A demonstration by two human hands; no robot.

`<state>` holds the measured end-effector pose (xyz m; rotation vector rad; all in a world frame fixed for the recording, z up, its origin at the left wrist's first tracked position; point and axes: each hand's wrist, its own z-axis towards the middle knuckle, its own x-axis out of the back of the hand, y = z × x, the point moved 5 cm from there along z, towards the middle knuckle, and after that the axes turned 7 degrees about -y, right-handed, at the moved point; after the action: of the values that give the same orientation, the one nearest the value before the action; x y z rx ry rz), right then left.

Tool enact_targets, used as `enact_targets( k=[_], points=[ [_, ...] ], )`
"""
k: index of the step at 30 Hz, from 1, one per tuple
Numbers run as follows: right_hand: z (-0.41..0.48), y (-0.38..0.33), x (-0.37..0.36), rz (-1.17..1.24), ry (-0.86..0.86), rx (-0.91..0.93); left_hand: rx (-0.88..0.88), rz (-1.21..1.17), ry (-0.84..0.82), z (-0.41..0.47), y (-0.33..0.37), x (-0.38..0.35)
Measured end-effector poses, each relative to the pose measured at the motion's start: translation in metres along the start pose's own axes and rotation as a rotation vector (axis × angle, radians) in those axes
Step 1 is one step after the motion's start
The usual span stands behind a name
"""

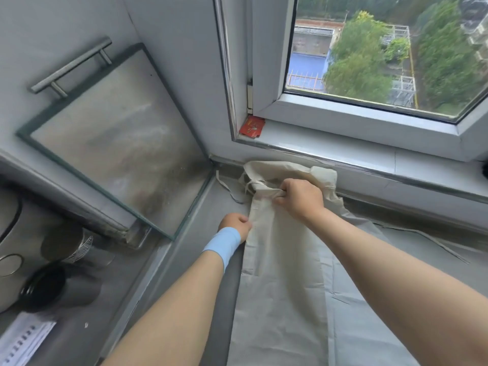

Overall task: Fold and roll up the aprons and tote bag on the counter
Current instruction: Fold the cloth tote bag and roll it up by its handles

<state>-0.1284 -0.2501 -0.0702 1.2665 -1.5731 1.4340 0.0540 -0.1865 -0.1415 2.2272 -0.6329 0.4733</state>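
Head view: we see a cream apron (285,286) laid lengthwise on the grey counter (224,313).
Left hand (235,224): fingers pinch the apron's left edge.
Right hand (301,198): fingers curl around its bunched top.

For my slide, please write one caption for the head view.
The left hand and right hand grip the far end of a beige cloth on the grey counter under a window.

The apron (285,273) is plain pale beige with no pattern, and it lies on a dull grey desk (219,299). The wristband (224,244) is light blue. A red packet (252,126) sits on the white window sill (317,140).
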Motion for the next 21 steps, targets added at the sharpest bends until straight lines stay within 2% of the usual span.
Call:
enact_targets(
  k=[4,6,8,10,12,14,17,21],
  points=[
    [-0.015,0.002,-0.007,-0.211,0.169,0.081,0.032,0.138,0.041,-0.005,-0.002,0.012],
    [-0.034,-0.007,-0.019,-0.261,0.232,0.165,-0.004,0.164,0.124,-0.010,-0.003,0.013],
    [-0.060,-0.016,-0.036,-0.249,0.234,0.283,-0.124,0.204,0.248,-0.019,0.000,0.011],
    [-0.089,-0.016,-0.067,-0.277,0.132,0.334,-0.319,0.328,0.251,-0.030,0.003,-0.004],
    [-0.112,-0.001,-0.102,-0.295,-0.041,0.240,-0.472,0.532,0.121,-0.040,-0.001,-0.030],
    [-0.128,0.021,-0.128,-0.312,-0.173,0.093,-0.486,0.758,-0.028,-0.044,-0.018,-0.053],
    [-0.135,0.046,-0.137,-0.336,-0.210,-0.003,-0.400,0.946,-0.138,-0.042,-0.040,-0.065],
    [-0.150,0.058,-0.128,-0.313,-0.225,-0.066,-0.333,1.091,-0.119,-0.050,-0.038,-0.066]
  ],
)
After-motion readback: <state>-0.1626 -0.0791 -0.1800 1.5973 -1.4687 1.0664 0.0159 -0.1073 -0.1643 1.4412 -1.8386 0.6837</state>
